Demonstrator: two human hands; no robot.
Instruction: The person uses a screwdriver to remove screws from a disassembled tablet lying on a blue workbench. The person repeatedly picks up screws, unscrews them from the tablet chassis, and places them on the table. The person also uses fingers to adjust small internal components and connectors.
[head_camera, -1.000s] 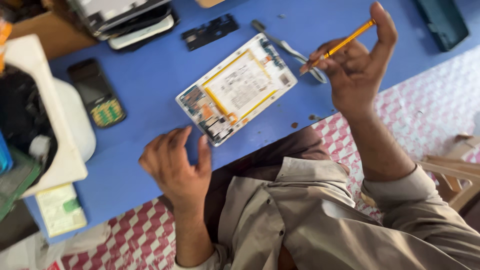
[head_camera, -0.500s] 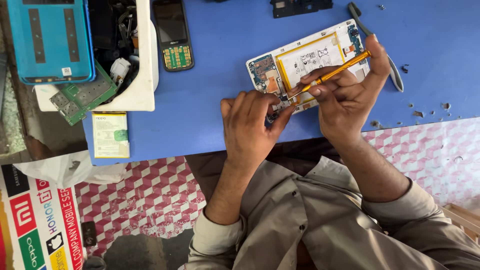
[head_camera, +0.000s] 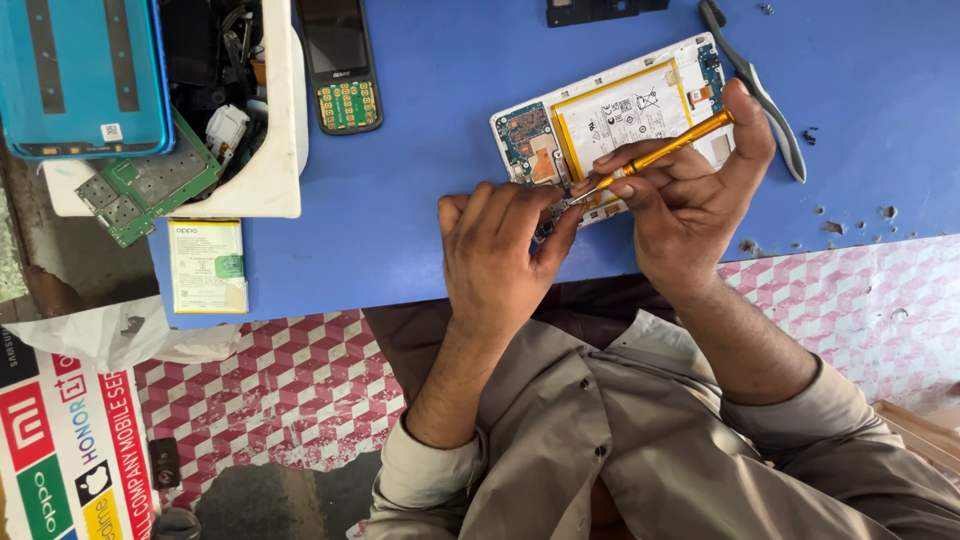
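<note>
On the blue tabletop (head_camera: 420, 230), an opened white tablet (head_camera: 620, 110) lies right of centre. Right hand (head_camera: 690, 200) pinches an orange screwdriver (head_camera: 665, 152), tip at its near edge. Left hand (head_camera: 500, 250), fingers curled, presses that edge, hiding the tip's contact point. Grey pliers (head_camera: 765, 100) are cut off far right.

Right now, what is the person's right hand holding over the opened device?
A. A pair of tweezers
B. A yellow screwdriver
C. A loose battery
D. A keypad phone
B: the right hand grips a yellow screwdriver, its tip down on the opened device by the left hand.
</note>
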